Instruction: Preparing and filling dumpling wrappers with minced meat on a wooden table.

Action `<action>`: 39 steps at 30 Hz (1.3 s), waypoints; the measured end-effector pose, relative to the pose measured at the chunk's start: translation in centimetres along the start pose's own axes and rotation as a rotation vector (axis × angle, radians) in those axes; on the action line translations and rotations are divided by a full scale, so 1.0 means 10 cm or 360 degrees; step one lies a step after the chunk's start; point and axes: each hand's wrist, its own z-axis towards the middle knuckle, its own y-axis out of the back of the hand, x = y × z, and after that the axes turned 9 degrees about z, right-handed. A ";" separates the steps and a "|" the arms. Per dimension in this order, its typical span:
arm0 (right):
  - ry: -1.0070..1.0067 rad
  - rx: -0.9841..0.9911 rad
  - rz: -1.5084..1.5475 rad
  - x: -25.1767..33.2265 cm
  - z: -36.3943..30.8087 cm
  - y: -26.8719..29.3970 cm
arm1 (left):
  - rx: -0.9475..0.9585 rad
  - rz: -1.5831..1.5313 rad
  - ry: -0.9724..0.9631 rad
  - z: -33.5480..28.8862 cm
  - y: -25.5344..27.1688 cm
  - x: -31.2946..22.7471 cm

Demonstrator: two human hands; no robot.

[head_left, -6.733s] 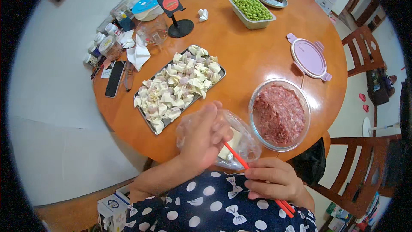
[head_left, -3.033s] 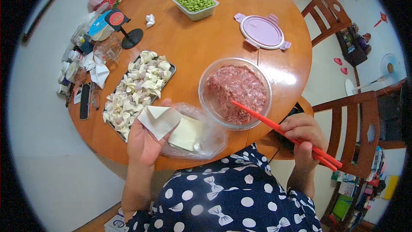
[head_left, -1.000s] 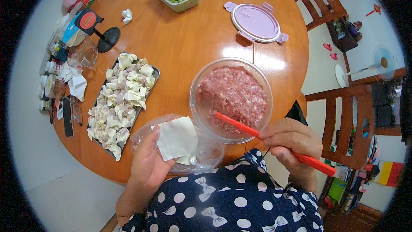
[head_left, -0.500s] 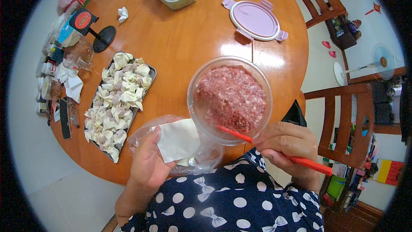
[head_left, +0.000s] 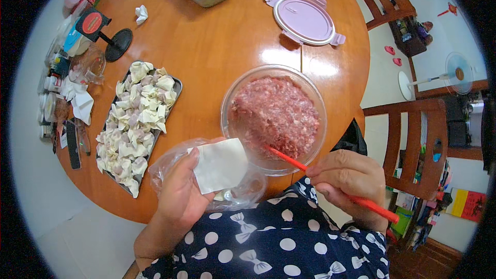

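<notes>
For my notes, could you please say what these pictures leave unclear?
Head view: base of the tray, mostly under wontons.
Head view: contents of the plastic bag, mostly behind the square wrapper and left hand.
Head view: far side of the table, cut by the top edge.

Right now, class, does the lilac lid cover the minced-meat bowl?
No, the lilac lid lies on the wooden table, apart from the clear bowl.

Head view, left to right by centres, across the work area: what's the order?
Black rectangular phone, grey rectangular tray of pale folded dumplings, left hand, square off-white dough wrapper, round clear glass bowl of pink minced meat, right hand, brown slatted wooden chair.
</notes>
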 end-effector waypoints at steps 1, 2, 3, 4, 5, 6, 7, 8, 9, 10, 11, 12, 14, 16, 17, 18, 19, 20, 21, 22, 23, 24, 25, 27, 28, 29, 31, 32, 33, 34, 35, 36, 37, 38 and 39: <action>-0.0046 -0.0023 0.0017 -0.02 0.00 0.02 | -0.0010 -0.0009 0.0001 0.00 0.00 0.00; -0.0092 -0.0046 0.0034 -0.05 -0.01 0.03 | -0.0020 -0.0018 0.0002 0.00 0.00 0.00; -0.0092 -0.0047 0.0034 -0.09 -0.01 0.05 | -0.0020 -0.0016 0.0003 0.00 0.00 0.00; -0.0100 -0.0060 0.0091 -0.14 -0.02 0.07 | -0.0005 -0.0006 -0.0003 0.01 0.01 0.00; -0.0107 -0.0072 0.0149 -0.19 -0.03 0.08 | 0.0008 0.0004 -0.0010 0.01 0.01 0.00; -0.0103 -0.0070 0.0152 -0.21 -0.04 0.09 | 0.0004 0.0005 -0.0013 0.01 0.02 0.01; -0.0238 -0.0130 0.0209 -0.23 -0.05 0.10 | -0.0008 -0.0019 -0.0007 0.01 0.02 0.02; -0.0372 -0.0189 0.0268 -0.24 -0.05 0.10 | -0.0023 -0.0043 -0.0002 0.01 0.02 0.02; -0.0462 -0.0260 0.0330 -0.24 -0.03 0.08 | -0.0027 -0.0041 -0.0003 0.00 0.03 0.02; -0.0463 -0.0266 0.0329 -0.26 -0.04 0.07 | -0.0017 -0.0053 -0.0002 0.01 0.02 0.02; -0.0536 -0.0364 0.0474 -0.31 -0.06 0.06 | -0.0007 -0.0065 0.0000 0.01 0.02 0.02; -0.0608 -0.0463 0.0620 -0.35 -0.08 0.04 | -0.0003 -0.0060 0.0004 0.01 0.02 0.02; -0.0645 -0.0561 0.0774 -0.41 -0.12 0.02 | 0.0009 -0.0023 -0.0017 -0.01 0.05 0.02; -0.0601 -0.0716 0.0936 -0.40 -0.13 0.02 | -0.0010 -0.0029 -0.0034 -0.01 0.08 -0.01; -0.0599 -0.0714 0.0942 -0.37 -0.13 0.03 | -0.0031 -0.0041 -0.0054 -0.02 0.09 -0.01; -0.0390 -0.0549 0.0677 -0.32 -0.12 0.06 | -0.0036 -0.0038 -0.0056 -0.02 0.09 -0.01; -0.0186 -0.0389 0.0403 -0.26 -0.11 0.09 | -0.0011 -0.0052 -0.0067 -0.02 0.07 -0.02; -0.0188 -0.0393 0.0400 -0.20 -0.09 0.09 | 0.0014 -0.0066 -0.0078 -0.02 0.06 -0.02; -0.0077 -0.0251 0.0238 -0.14 -0.05 0.06 | 0.0018 -0.0065 -0.0075 -0.01 0.06 -0.02; 0.0037 -0.0108 0.0079 -0.11 -0.03 0.01 | 0.0041 -0.0071 -0.0077 -0.01 0.06 -0.02; 0.0032 -0.0087 0.0067 -0.08 -0.03 -0.04 | 0.0064 -0.0078 -0.0080 -0.01 0.07 -0.02; 0.0034 -0.0088 0.0066 -0.08 -0.02 -0.04 | 0.0065 -0.0077 -0.0081 -0.01 0.06 -0.01; 0.0030 -0.0067 0.0076 -0.08 -0.02 -0.04 | -0.0022 -0.0088 -0.0077 0.00 0.04 0.00; 0.0026 -0.0046 0.0083 -0.11 -0.01 -0.01 | -0.0106 -0.0101 -0.0073 0.00 0.03 0.01; 0.0031 -0.0068 0.0072 -0.18 -0.03 0.02 | -0.0108 -0.0055 -0.0083 0.00 0.02 0.01; 0.0037 -0.0090 0.0062 -0.23 -0.05 0.04 | -0.0110 -0.0010 -0.0092 0.00 0.02 0.01; -0.0011 -0.0110 0.0176 -0.28 -0.07 0.04 | -0.0108 -0.0037 -0.0090 0.00 0.03 0.01; -0.0063 -0.0130 0.0292 -0.29 -0.08 0.04 | -0.0108 -0.0065 -0.0085 0.00 0.03 0.01; -0.0064 -0.0132 0.0289 -0.30 -0.09 0.03 | -0.0104 -0.0064 -0.0083 0.01 0.03 0.02; -0.0103 -0.0193 0.0303 -0.29 -0.10 0.01 | -0.0111 -0.0070 -0.0080 0.01 0.03 0.02; -0.0143 -0.0254 0.0318 -0.29 -0.12 0.00 | -0.0117 -0.0076 -0.0076 0.01 0.03 0.02; -0.0144 -0.0256 0.0316 -0.27 -0.12 0.00 | -0.0114 -0.0075 -0.0074 0.01 0.02 0.02; -0.0094 -0.0215 0.0315 -0.25 -0.12 0.01 | -0.0104 -0.0049 -0.0091 0.00 0.03 0.02; -0.0044 -0.0174 0.0314 -0.22 -0.10 0.02 | -0.0093 -0.0022 -0.0107 -0.01 0.03 0.02; -0.0042 -0.0169 0.0321 -0.17 -0.08 0.06 | -0.0101 -0.0023 -0.0110 -0.01 0.05 0.03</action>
